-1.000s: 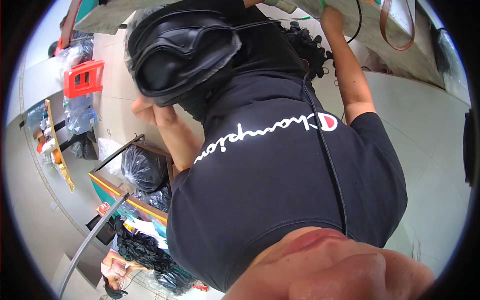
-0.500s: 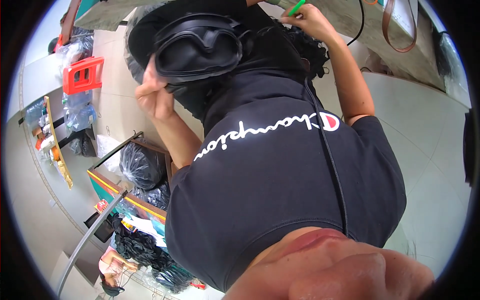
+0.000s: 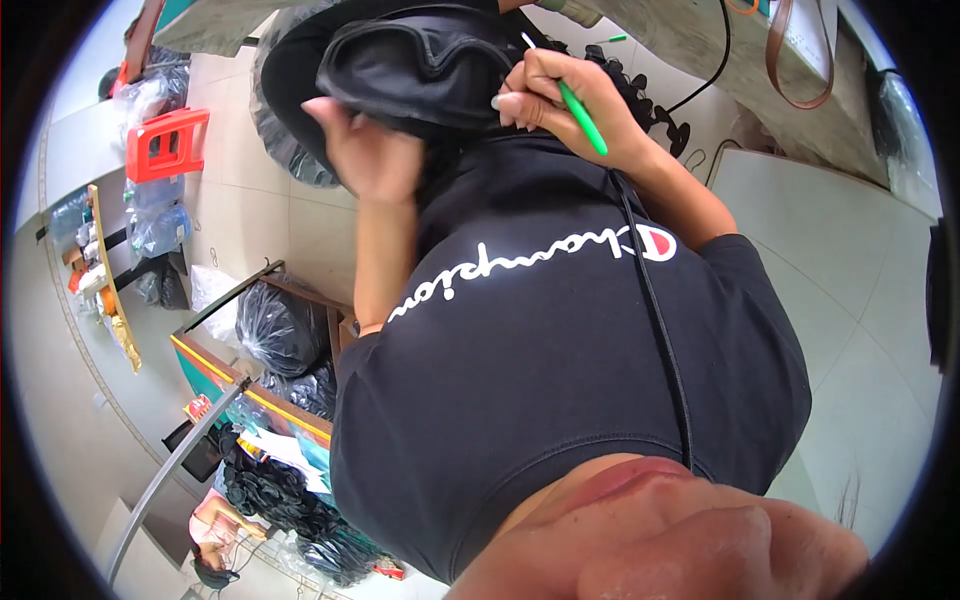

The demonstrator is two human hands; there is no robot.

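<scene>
A black piece shaped like a diving mask (image 3: 410, 75) lies over my lap at the top, slightly blurred. My left hand (image 3: 375, 155) is at its near left edge, smeared by motion, with the thumb side spread away; I see nothing held in it. Touching or just apart from the piece, I cannot tell. At the right side of the piece, my right hand (image 3: 570, 95) is closed round a slim green-handled tool (image 3: 582, 118). Its thin pale tip points up and left, past the fingers; the exact kind of tool does not show.
Curly black scraps (image 3: 640, 95) hang at the right beside a worn bench edge (image 3: 680, 50). A brown strap loop (image 3: 800, 90) hangs there. Left are a red plastic stool (image 3: 165, 145), black bags (image 3: 280, 325) and a metal rail (image 3: 170, 480). Another person (image 3: 220, 530) sits farther off.
My right hand has come left and nearer from the bench side, bringing the green-handled tool to the mask-shaped piece. My left hand has released its pinch on the edge and shifted right.
</scene>
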